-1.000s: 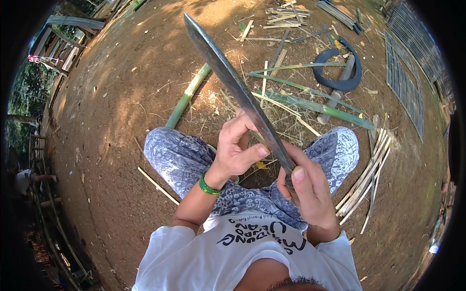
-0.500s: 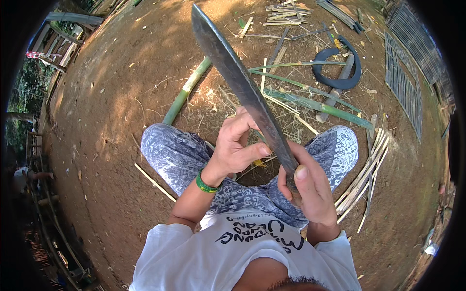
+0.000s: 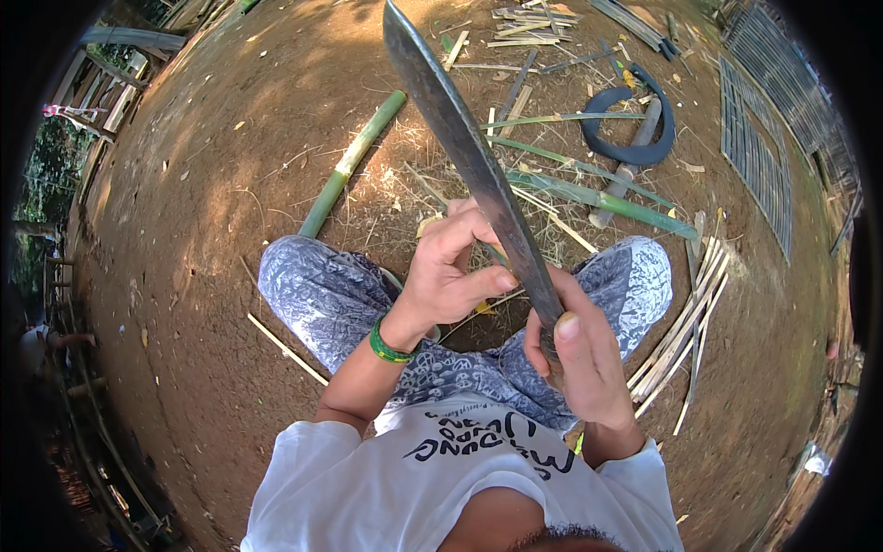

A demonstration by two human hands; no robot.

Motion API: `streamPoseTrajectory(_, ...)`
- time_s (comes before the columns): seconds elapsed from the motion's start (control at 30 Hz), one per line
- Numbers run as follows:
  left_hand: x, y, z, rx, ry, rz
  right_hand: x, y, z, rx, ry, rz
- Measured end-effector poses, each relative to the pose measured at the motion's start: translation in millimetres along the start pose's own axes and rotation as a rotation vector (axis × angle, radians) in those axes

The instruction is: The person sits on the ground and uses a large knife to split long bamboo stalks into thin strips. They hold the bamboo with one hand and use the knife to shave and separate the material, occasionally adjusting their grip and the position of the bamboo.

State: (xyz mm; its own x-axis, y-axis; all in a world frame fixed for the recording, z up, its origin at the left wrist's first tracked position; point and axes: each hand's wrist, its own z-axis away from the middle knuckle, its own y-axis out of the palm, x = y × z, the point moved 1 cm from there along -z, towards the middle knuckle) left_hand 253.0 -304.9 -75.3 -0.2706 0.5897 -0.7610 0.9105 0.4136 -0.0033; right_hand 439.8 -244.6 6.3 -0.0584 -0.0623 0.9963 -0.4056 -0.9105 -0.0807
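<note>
My right hand (image 3: 581, 354) grips a machete (image 3: 464, 133) near its lower end. Its long dark blade slants up and to the left across the view. Close to the blade's left side, my left hand (image 3: 448, 276) is closed, thumb and fingers pinching a thin bamboo strip (image 3: 426, 184). Most of that strip is hidden by the fingers and the blade. A green band (image 3: 390, 344) circles my left wrist. Both hands are above my crossed legs.
A green bamboo pole (image 3: 352, 164) lies beyond my left knee. Split green bamboo (image 3: 602, 198) lies ahead, beside a dark curved band (image 3: 589, 120) and a wooden club (image 3: 628, 175). Pale strips (image 3: 676, 331) are bundled near my right knee; more strips (image 3: 533, 28) lie farther off.
The machete's tip has shifted slightly right and up in the view. Ground and legs have slid a little left. Both hands keep their holds.
</note>
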Motion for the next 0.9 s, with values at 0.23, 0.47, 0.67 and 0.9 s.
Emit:
streamPoseTrajectory(0.23, -10, -2, 1, -0.068, -0.027, 0.065, -7, 13, 1, -0.126, -0.258, 0.365)
streamPoseTrajectory(0.47, -11, -7, 3, -0.065, 0.018, 0.037, -4, 17, -1, -0.116, -0.292, 0.372)
streamPoseTrajectory(0.67, -11, -9, 3, -0.045, 0.025, 0.031, -4, 16, 0, -0.096, -0.292, 0.326)
streamPoseTrajectory(0.9, -11, -8, 5, -0.063, 0.015, 0.021, -5, 18, -2, -0.150, -0.368, 0.330)
